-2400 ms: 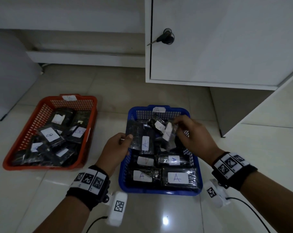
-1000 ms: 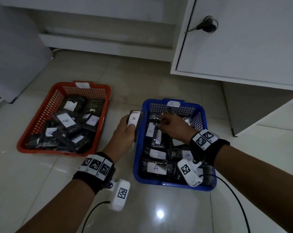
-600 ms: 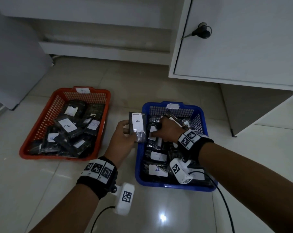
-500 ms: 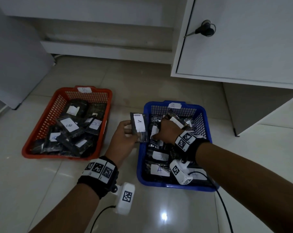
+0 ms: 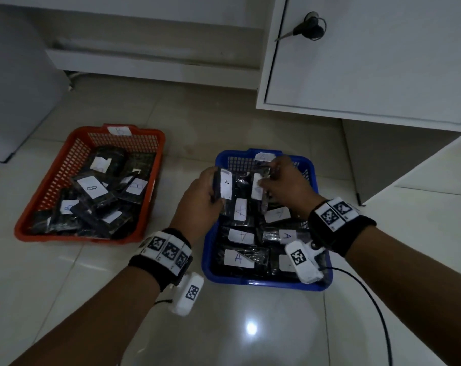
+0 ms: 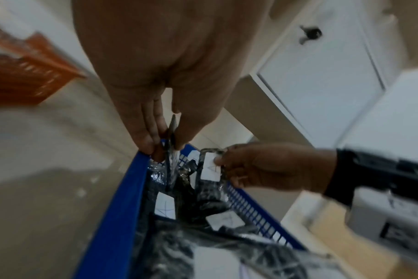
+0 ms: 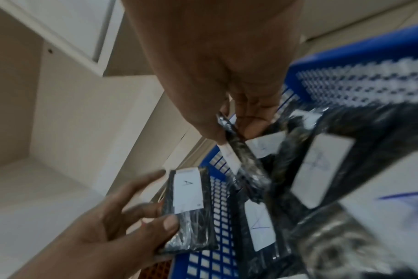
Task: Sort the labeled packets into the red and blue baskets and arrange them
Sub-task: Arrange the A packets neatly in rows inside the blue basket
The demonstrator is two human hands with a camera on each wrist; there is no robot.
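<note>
My left hand (image 5: 201, 196) grips a black packet labeled A (image 5: 223, 186) upright over the left rim of the blue basket (image 5: 261, 282). The right wrist view shows that packet (image 7: 188, 211) between thumb and fingers. My right hand (image 5: 285, 184) pinches a second black packet with a white label (image 5: 258, 184) and lifts it above the far end of the blue basket; in the left wrist view this lifted packet (image 6: 211, 168) hangs from its fingertips. Several A packets lie flat in the blue basket. The red basket (image 5: 39, 233) on the left holds several B packets (image 5: 92, 188).
Both baskets sit on a glossy tiled floor. A white cabinet door (image 5: 369, 54) with a key (image 5: 310, 26) in its lock stands behind the blue basket. A low white shelf edge (image 5: 144, 64) runs behind the red basket. Cables trail from my wrist cameras.
My right hand has lifted a labeled packet out of the pile at the far end of the blue basket. My left hand keeps its A packet, now closer over the basket's left rim.
</note>
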